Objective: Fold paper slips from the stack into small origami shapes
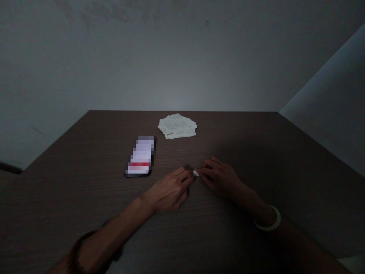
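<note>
Both hands rest on a dark wooden table (85,213) and meet fingertip to fingertip near its middle. My left hand (171,190) and my right hand (221,179) each pinch a tiny white folded piece of paper (195,173) between them. The fingers of both hands are closed on it. My right wrist wears a white bangle (269,222), my left wrist a dark band (75,247).
A phone (140,156) with a lit screen lies flat to the left of the hands. A loose stack of white printed papers (177,126) sits farther back near the wall. Pale walls close the table's far and right sides.
</note>
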Tool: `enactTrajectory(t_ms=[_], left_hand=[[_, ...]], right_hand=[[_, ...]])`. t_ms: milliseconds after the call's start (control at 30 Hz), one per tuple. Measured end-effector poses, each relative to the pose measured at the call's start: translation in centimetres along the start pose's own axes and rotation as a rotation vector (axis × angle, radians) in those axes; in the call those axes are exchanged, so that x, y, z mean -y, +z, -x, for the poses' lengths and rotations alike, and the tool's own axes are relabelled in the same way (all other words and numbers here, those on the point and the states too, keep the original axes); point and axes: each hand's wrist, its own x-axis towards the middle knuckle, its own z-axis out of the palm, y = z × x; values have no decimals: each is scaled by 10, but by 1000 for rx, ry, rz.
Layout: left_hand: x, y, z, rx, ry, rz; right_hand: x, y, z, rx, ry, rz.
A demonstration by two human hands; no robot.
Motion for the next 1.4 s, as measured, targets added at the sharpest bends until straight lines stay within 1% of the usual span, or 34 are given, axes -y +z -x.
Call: enactTrajectory(t_ms=[167, 267, 367, 700, 833, 967, 1033, 1133, 1200, 1300, 1400], left_hand=[[-1, -1, -1, 48, -14, -38], [-1, -2, -1, 57, 2, -38], [0, -2, -2, 51, 4, -27], [1, 0, 0, -14, 4, 23], [4, 2, 2, -45, 26, 41], [8, 3, 4, -107, 11, 103], [10, 3, 4, -143, -5, 145], [12, 5, 3, -196, -35, 174], [13, 6, 3, -226, -82, 170], [13, 7, 2, -241, -166, 143], [13, 5, 2, -251, -191, 129]], right_hand=[[1, -2, 2, 25, 12, 4], [-3, -3, 4, 28, -51, 30], [-7, -6, 6, 32, -108, 14], [-6, -12, 10, 8, -158, -31], [-6, -9, 9, -21, -129, -47], [-4, -3, 3, -96, -11, -87], [-2, 1, -1, -107, 28, -124], [2, 4, -3, -76, 36, -183], [4, 4, -4, -69, 49, -209], [5, 3, -4, -74, 58, -221], [6, 4, -4, -69, 42, -235]])
